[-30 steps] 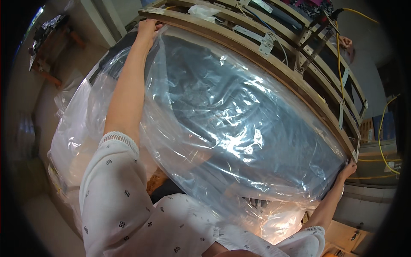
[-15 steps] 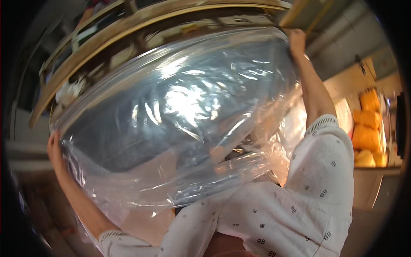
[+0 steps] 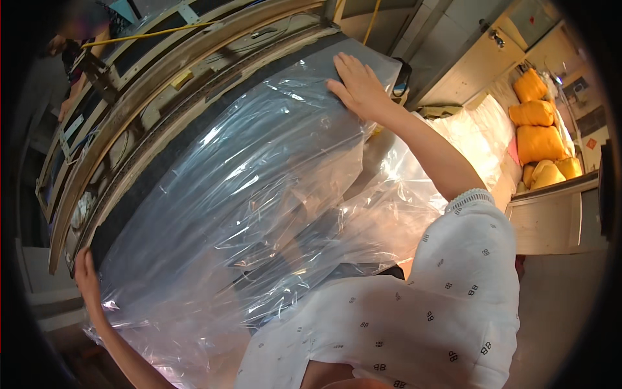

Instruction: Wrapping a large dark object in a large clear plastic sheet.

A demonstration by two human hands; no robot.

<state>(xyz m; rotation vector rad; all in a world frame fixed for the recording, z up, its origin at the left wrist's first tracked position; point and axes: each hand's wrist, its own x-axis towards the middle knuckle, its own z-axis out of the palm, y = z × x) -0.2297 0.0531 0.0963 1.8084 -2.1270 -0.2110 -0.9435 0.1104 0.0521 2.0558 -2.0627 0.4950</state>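
Observation:
A large sheet of clear, wrinkled plastic film (image 3: 259, 168) drapes over a dark flat surface (image 3: 139, 207) and hangs down toward my body. My right hand (image 3: 358, 87) lies open on the film near the far right corner of the surface, fingers stretched out and thumb apart. At the surface's left end, my left hand (image 3: 85, 275) rests by the corner with its fingers extended upward along the edge. The film's left side runs right beside it. A dark strip of the surface shows uncovered beyond the film.
Curved-looking wooden rails (image 3: 123, 123) run along the far side, with a yellow cord (image 3: 152, 34) above them. Another person (image 3: 81, 29) is at the top left. Orange bundles (image 3: 541, 142) are stacked on the right, near white crumpled sheeting (image 3: 476, 129) and a wooden cabinet door (image 3: 479, 58).
The film has come down from its raised, taut spread onto the dark surface. My right hand went from gripping its corner to lying flat; my left hand moved lower.

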